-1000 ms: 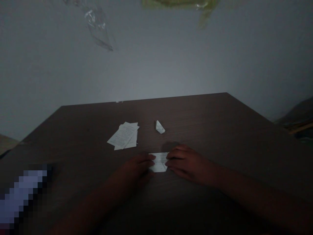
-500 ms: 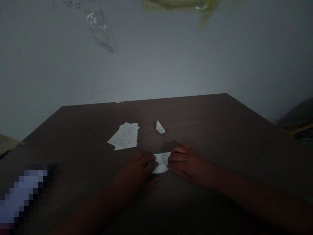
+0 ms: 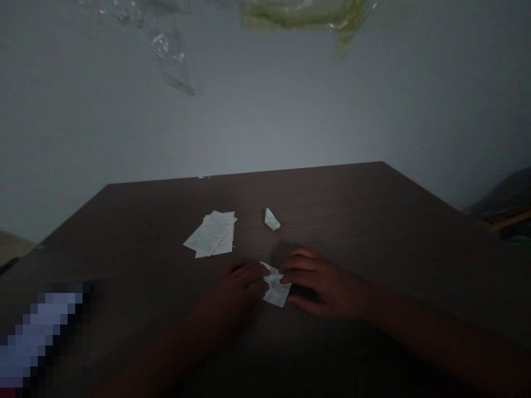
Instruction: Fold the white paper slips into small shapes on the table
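Apparently folding a small printed paper (image 3: 277,294) on the counter (image 3: 332,202), nearer than the loose sheets (image 3: 211,235) and the folded piece (image 3: 271,219). With the left hand (image 3: 244,283), overlapping its left edge; with the right hand (image 3: 317,278), resting bent fingers on its right side, with a visible gap to the thumb. Cannot tell whether pinching or merely touching with either hand. Probably calls next for squaring edges and pressing flat.
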### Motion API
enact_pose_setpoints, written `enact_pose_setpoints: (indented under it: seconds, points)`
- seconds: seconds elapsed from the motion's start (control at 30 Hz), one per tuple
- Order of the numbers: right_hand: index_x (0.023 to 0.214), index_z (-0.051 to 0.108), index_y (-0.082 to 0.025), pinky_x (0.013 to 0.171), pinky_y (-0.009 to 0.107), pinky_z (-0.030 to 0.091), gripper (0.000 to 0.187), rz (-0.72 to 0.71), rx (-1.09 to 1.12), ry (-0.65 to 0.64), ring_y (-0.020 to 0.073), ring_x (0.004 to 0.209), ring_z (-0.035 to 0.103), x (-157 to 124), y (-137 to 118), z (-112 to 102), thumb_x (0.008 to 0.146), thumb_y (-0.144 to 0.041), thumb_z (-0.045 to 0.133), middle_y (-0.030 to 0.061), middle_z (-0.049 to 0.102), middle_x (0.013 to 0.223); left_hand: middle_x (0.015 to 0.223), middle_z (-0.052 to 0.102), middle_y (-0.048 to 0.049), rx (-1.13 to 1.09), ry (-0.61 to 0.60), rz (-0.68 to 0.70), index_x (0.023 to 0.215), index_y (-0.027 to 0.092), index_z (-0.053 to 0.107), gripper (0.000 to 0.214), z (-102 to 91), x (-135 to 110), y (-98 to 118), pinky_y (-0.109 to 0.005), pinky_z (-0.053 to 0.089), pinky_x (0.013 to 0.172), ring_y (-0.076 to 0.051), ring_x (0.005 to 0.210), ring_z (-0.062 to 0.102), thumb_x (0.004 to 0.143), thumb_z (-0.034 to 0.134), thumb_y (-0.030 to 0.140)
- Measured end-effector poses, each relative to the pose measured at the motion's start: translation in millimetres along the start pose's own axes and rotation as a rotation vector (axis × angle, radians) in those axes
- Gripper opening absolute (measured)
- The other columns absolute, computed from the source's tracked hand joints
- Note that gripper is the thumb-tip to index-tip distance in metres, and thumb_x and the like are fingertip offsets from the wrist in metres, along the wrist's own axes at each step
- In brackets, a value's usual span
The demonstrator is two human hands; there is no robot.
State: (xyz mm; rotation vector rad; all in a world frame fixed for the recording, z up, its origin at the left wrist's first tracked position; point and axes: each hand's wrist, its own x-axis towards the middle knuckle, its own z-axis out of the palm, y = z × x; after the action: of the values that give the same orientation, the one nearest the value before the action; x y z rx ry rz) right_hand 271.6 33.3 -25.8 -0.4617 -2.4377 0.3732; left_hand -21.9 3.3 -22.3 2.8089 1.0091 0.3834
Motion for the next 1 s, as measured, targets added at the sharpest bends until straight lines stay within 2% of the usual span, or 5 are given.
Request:
enact_pose_setpoints:
  seconds: [0.13, 0.3, 0.53, 0.77, 1.0]
  points:
    - [0.137, 0.075, -0.019, 0.113, 0.05, 0.057, 0.026, 0.158, -0.041, -0.094, 0.0276, 0.121, 0.072, -0.3, 1.8, -2.2, 0.116, -0.019, 0.06, 0.0134, 0.082, 0.129, 0.144, 0.082, -0.0018, 0.01, -0.03, 0.025, 0.133, 0.031, 0.081, 0.047, -0.1, -1.6, -2.2, -0.052, 0.052, 0.123, -0.029, 0.137, 0.074, 0.105, 0.064, -0.003]
    - [0.123, 0.079, -0.017, 0.109, 0.047, 0.058, 0.025, 0.109, -0.003, -0.177, 0.0268, 0.113, 0.071, -1.7, -1.7, 0.1, 0.109, -0.011, 0.061, 0.0118, 0.083, 0.116, 0.13, 0.083, -0.0038, 0.057, -0.024, -0.042, 0.132, 0.03, 0.082, 0.049, -0.4, -2.1, 2.1, -0.047, 0.054, 0.11, -0.028, 0.12, 0.077, 0.098, 0.072, -0.003]
    - [0.132, 0.076, -0.02, 0.115, 0.046, 0.057, 0.034, -0.026, 0.169, -0.129, 0.0251, 0.119, 0.074, -3.3, -10.4, 8.0, 0.106, -0.007, 0.058, 0.0085, 0.085, 0.123, 0.144, 0.082, -0.0105, -0.063, -0.012, -0.146, 0.115, 0.023, 0.076, 0.022, 3.0, -0.1, 14.0, -0.062, 0.049, 0.125, -0.037, 0.134, 0.077, 0.096, 0.079, 0.013]
    - [0.143, 0.074, -0.018, 0.114, 0.05, 0.057, 0.032, 0.086, 0.028, -0.088, 0.0294, 0.126, 0.071, -8.5, 3.1, 9.3, 0.111, -0.022, 0.07, 0.0148, 0.081, 0.131, 0.147, 0.08, -0.0107, -0.194, -0.053, -0.138, 0.141, 0.024, 0.065, 0.056, -5.0, -4.5, 16.5, -0.068, 0.039, 0.14, -0.033, 0.141, 0.075, 0.087, 0.073, 0.009]
    - [0.138, 0.076, -0.018, 0.113, 0.052, 0.056, 0.031, 0.118, 0.034, -0.199, 0.0303, 0.125, 0.07, -5.8, -2.0, 7.2, 0.108, -0.024, 0.076, 0.0141, 0.081, 0.131, 0.159, 0.074, -0.0139, -0.18, -0.019, -0.095, 0.156, 0.021, 0.055, 0.075, -6.4, -6.8, 21.0, -0.047, 0.059, 0.128, -0.028, 0.147, 0.072, 0.085, 0.058, -0.001]
